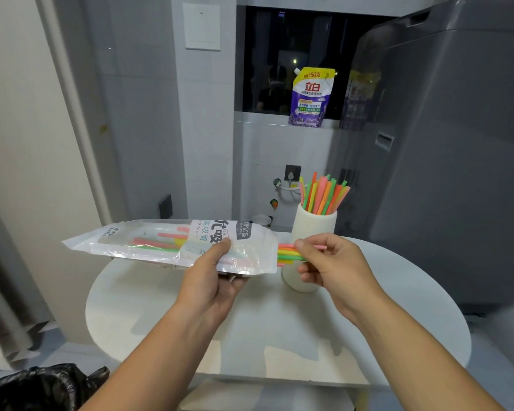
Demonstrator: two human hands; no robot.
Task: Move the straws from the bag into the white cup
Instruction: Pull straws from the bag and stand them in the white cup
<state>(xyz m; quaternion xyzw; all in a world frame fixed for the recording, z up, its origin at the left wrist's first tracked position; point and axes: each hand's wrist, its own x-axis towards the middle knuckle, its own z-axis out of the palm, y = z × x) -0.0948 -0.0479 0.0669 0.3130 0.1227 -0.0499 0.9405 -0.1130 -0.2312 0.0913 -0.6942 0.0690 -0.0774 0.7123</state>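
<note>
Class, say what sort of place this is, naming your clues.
Probably a home laundry corner: a grey washing machine, a detergent pouch on the sill, and a wall tap.

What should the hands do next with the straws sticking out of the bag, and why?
Probably the right hand should pull its straws fully out, to the right. It pinches their ends poking from the bag, the left hand grips the bag, and the cup behind already holds many more.
</note>
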